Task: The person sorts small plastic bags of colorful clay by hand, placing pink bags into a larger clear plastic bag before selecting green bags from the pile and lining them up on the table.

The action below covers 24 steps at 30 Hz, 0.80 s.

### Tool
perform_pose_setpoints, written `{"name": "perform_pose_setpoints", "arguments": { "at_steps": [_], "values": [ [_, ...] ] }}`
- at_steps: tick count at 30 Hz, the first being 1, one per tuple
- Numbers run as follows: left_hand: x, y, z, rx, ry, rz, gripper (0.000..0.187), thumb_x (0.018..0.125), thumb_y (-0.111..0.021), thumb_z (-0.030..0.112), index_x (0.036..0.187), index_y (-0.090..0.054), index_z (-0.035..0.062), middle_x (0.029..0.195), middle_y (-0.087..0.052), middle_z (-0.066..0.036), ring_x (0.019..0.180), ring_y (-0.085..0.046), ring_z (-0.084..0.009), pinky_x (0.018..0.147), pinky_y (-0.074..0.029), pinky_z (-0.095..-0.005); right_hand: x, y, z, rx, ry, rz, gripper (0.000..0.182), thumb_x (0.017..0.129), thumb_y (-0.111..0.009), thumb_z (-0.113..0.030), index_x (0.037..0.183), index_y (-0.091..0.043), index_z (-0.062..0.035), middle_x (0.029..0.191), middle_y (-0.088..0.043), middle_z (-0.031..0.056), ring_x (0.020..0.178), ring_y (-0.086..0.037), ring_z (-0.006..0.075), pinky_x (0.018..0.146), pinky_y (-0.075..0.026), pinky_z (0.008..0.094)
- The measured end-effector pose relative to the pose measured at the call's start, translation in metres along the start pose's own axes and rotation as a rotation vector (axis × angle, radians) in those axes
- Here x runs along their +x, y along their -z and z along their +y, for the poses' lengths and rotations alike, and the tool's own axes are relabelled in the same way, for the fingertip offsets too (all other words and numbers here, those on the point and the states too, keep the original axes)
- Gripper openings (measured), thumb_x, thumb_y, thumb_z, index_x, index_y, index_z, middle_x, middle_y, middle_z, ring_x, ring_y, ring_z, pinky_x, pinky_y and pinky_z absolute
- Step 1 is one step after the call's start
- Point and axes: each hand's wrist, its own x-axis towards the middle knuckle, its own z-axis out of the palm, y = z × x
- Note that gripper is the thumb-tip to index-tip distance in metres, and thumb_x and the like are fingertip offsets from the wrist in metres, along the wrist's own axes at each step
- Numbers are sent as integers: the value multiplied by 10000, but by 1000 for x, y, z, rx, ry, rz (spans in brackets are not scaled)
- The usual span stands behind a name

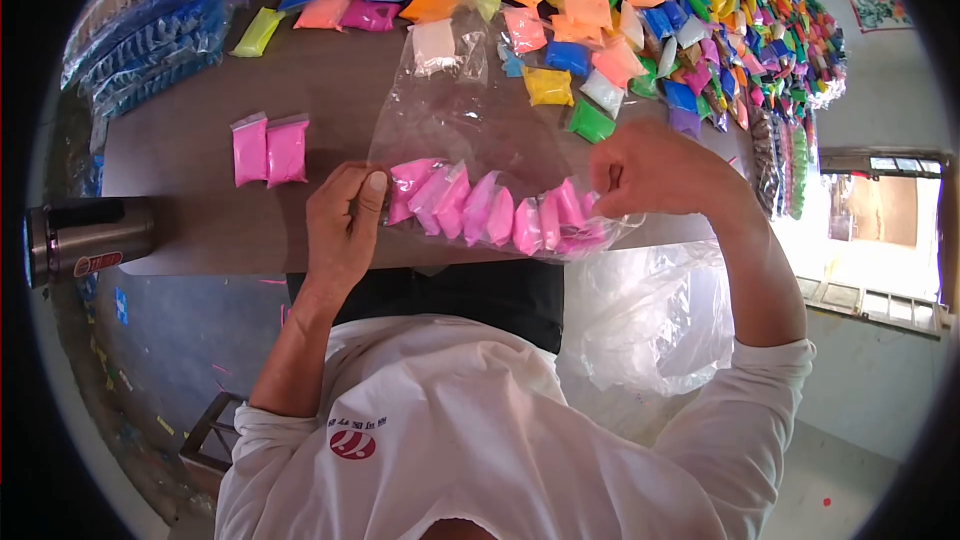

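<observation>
A large clear plastic bag [440, 105] lies on the brown table [180, 235], with a row of several small pink packets [500, 212] inside along its near edge. My left hand [345, 215] is closed at the left end of the row, pinching the bag's edge. At the right end, my right hand [655, 172] is closed, slightly blurred, with its fingertips at the bag and the last packets; what it pinches is too small to tell. Two pink packets [268, 150] lie side by side on the table, left of the bag.
A big heap of coloured packets [580, 15] covers the table's far side and right. Filled long bags [160, 40] are stacked at the far left. A metal tumbler [90, 238] lies at the left edge. Clear plastic sheeting [650, 320] hangs below the table's near edge.
</observation>
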Motion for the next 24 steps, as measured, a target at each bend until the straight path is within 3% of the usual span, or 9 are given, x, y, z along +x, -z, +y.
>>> {"name": "perform_pose_setpoints", "arguments": {
  "at_steps": [3, 9, 12, 21, 24],
  "values": [
    [1, 0, -1, 12, -7, 0, 270, 1021, -559, 208, 938, -635, -38, 825, -608, -80, 735, -537, -149, 672, -435, -278, 0, -10, 4, 81, 88, -54, 128, 725, -738, -94, 828, -719, -19, 725, -688, 91, 674, -659, 208, 625, -500, 321],
    [1, 2, 1, 18, -17, -15, 238, 1013, -576, 184, 945, -633, -37, 856, -627, -100, 733, -563, -175, 676, -456, -287, 3, -20, -8, -198, 49, -174, 200, 674, -833, -156, 831, -746, -68, 792, -707, 108, 759, -681, 280, 704, -522, 377],
    [0, 1, 1, 20, -14, -23, 242, 1013, -578, 190, 948, -635, -36, 859, -628, -101, 739, -569, -176, 683, -460, -287, 4, -23, -16, -317, 76, -152, 221, 647, -858, -189, 785, -736, -68, 788, -703, 110, 798, -680, 312, 745, -511, 419],
    [0, 2, 2, 6, -1, -26, 259, 1014, -579, 210, 954, -636, -36, 872, -627, -103, 740, -574, -177, 685, -463, -286, -1, -38, -11, -615, 145, 128, 202, 662, -840, -192, 738, -712, -56, 794, -706, 120, 788, -671, 329, 712, -504, 437],
    [0, 3, 1, 10, 4, -33, 276, 1019, -570, 224, 940, -629, -34, 848, -611, -92, 737, -553, -166, 679, -448, -285, -4, -32, -9, -260, 204, -67, 181, 663, -823, -193, 718, -705, -66, 742, -683, 123, 756, -664, 333, 684, -503, 443]
  ]
}}
